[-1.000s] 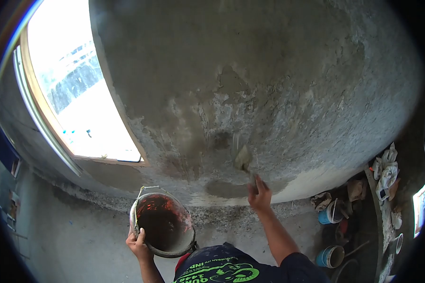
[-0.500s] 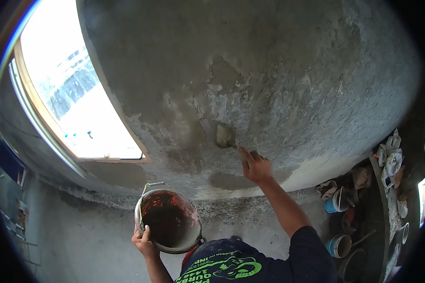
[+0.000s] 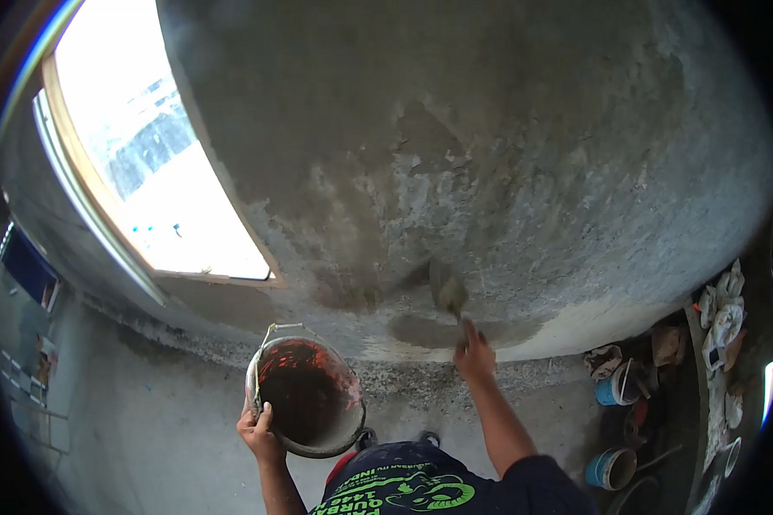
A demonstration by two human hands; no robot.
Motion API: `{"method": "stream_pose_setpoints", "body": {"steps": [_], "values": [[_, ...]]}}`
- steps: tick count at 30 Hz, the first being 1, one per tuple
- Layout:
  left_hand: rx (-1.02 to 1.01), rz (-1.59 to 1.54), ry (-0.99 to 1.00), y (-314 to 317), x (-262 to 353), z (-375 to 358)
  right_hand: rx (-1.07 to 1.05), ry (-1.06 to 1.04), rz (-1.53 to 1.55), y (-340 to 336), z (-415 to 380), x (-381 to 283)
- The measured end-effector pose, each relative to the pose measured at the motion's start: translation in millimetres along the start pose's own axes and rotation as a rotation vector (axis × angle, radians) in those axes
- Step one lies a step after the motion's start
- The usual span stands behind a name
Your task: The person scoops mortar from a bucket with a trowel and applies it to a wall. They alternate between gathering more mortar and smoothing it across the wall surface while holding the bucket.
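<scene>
My left hand [image 3: 260, 431] grips the rim of a bucket [image 3: 352, 422] that holds dark grey mortar, with red showing on its inner wall. Its wire handle stands up at the far rim. Closed round a trowel's handle is my right hand [image 3: 475, 354]. The trowel [image 3: 447, 288] has its blade against or close to the grey wall [image 3: 541, 206], above a darker damp patch [image 3: 442, 332]; exact contact cannot be told. Rough, uneven plaster surrounds the blade.
A bright window opening [image 3: 270, 275] with a wooden frame is at the left. At the lower right, blue and white buckets [image 3: 605, 470], bags [image 3: 726, 322] and a long ledge [image 3: 696, 378] stand near the wall's foot. Grey floor [image 3: 172, 429] lies below.
My right hand and the trowel have moved down and slightly right along the wall. The bucket stays in my left hand, nearly where it was. The camera view has shifted a little.
</scene>
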State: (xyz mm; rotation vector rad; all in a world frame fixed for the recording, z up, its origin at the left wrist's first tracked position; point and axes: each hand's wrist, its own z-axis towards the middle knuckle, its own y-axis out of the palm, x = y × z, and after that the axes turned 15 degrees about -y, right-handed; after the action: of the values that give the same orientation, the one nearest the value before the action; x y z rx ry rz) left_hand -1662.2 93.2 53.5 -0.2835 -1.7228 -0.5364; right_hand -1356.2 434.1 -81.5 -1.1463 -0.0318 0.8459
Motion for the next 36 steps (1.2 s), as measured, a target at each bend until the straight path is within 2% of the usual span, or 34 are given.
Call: {"method": "stream_pose_setpoints", "body": {"steps": [1, 2, 3, 5, 7, 9, 10, 12, 14, 16, 18, 19, 20, 22, 25, 28, 32, 34, 36], "values": [[0.026, -0.002, -0.003, 1, 2, -3, -0.197, 0.094, -0.004, 4, -35, 5], [-0.005, -0.018, 0.001, 7, 8, -5, -0.263, 0.119, -0.003, 11, -74, 13], [-0.022, -0.032, 0.001, 10, 16, -7, -0.278, 0.127, 0.038, 29, -121, 34], [0.045, 0.245, 0.049, 10, 29, -8, -0.320, 0.170, 0.125, 36, -206, 61], [0.039, 0.166, 0.017, 10, 26, -9, -0.408, 0.163, 0.184, 14, -234, 63], [0.006, 0.102, -0.086, 9, 21, -12, -0.630, 0.908, 0.522, -43, -218, 26], [0.018, 0.152, -0.087, 3, 12, -5, -0.611, 0.911, 0.521, -39, -209, 27], [-0.032, 0.145, -0.056, 13, 13, -2, -0.485, 0.471, 0.571, -57, -203, 37], [-0.069, 0.102, -0.014, 36, 25, 0, -0.252, 0.140, 0.533, -47, -166, 49], [-0.114, 0.083, -0.004, 40, 20, 3, -0.188, 0.190, 0.632, -102, -74, 2], [-0.119, 0.030, -0.037, 34, 11, 10, 0.054, -0.040, 0.649, -132, 7, -32], [-0.133, 0.029, -0.028, 37, 10, 8, 0.152, -0.275, 0.516, -146, 47, -33], [-0.145, 0.045, -0.020, 40, 8, 9, 0.342, -0.428, 0.403, -149, 84, -36], [-0.192, 0.032, 0.000, 45, 9, 17, 0.449, -0.539, 0.173, -174, 173, -64], [-0.202, 0.014, -0.042, 48, 12, 17, 0.403, -0.540, 0.020, -165, 210, -62], [-0.198, 0.004, -0.027, 47, 16, 17, 0.311, -0.512, -0.038, -137, 192, -41], [-0.139, 0.011, -0.059, 25, 3, 19, -0.070, -0.427, -0.166, -106, 126, -13], [-0.137, 0.024, -0.032, 20, 5, 20, -0.046, -0.463, -0.081, -102, 101, -11], [-0.110, 0.017, 0.024, 26, 11, 17, -0.016, -0.502, 0.023, -102, 113, -16]]}}
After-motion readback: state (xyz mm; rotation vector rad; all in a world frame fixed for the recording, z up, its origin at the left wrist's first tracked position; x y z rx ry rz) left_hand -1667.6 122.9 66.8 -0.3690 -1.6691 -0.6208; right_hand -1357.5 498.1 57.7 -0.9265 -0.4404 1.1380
